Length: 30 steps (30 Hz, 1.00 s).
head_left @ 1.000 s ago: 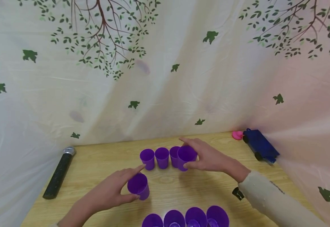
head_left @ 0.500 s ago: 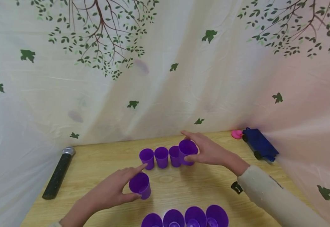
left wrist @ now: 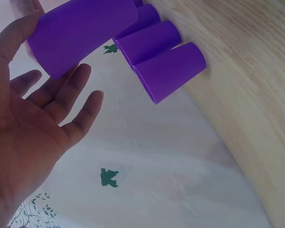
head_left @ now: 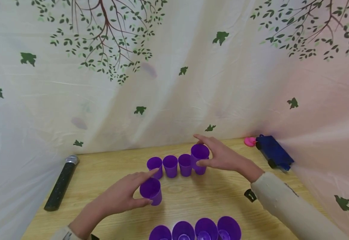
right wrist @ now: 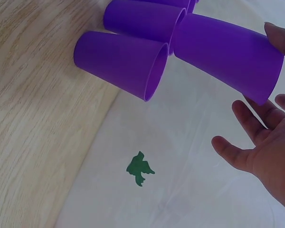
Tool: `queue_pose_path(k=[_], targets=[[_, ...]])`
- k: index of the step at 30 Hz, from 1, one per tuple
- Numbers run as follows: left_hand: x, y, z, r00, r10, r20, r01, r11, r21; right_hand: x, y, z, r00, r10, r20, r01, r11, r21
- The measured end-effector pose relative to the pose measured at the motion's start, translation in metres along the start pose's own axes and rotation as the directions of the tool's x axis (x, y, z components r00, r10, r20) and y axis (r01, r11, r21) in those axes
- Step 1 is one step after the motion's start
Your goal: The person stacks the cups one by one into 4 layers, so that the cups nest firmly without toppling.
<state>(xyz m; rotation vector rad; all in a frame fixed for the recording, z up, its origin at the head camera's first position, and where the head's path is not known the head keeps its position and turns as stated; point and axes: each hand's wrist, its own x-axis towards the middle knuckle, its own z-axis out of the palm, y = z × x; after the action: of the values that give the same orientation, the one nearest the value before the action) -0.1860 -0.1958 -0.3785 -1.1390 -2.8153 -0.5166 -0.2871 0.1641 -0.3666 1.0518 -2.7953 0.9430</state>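
Note:
My left hand (head_left: 122, 195) grips a purple plastic cup (head_left: 151, 190) by its rim area, thumb on the near side, mouth upward. In the left wrist view this cup (left wrist: 83, 33) is apart from the row behind it. My right hand (head_left: 220, 155) pinches a second purple cup (head_left: 199, 152), raised at the right end of the back row. Below it shows part of a standing cup (head_left: 200, 170). More upright purple cups, including one (head_left: 170, 166) in the middle, form that back row. The right wrist view shows the held cup (right wrist: 228, 54) tilted close to a standing cup (right wrist: 118, 61).
Several purple cups (head_left: 183, 230) stand in a front row, cut off by the lower edge. A black microphone (head_left: 61, 183) lies at left. A blue toy cart (head_left: 274, 153) and pink object (head_left: 249, 141) sit back right. A leaf-printed curtain (head_left: 174, 100) backs the wooden table (head_left: 108, 170).
The right hand's cup has risen and moved away and slightly right, uncovering a row cup below. The left hand's cup has moved up and slightly right, towards the back row.

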Motion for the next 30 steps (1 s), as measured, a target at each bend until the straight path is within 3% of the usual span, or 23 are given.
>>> queue_pose_path(k=[30], targets=[[0.030,-0.004,-0.016,0.997,-0.044,0.063,0.047,0.998,-0.037,0.010,0.009,-0.005,1.000,0.023,-0.018,-0.023,0.999,0.030]])
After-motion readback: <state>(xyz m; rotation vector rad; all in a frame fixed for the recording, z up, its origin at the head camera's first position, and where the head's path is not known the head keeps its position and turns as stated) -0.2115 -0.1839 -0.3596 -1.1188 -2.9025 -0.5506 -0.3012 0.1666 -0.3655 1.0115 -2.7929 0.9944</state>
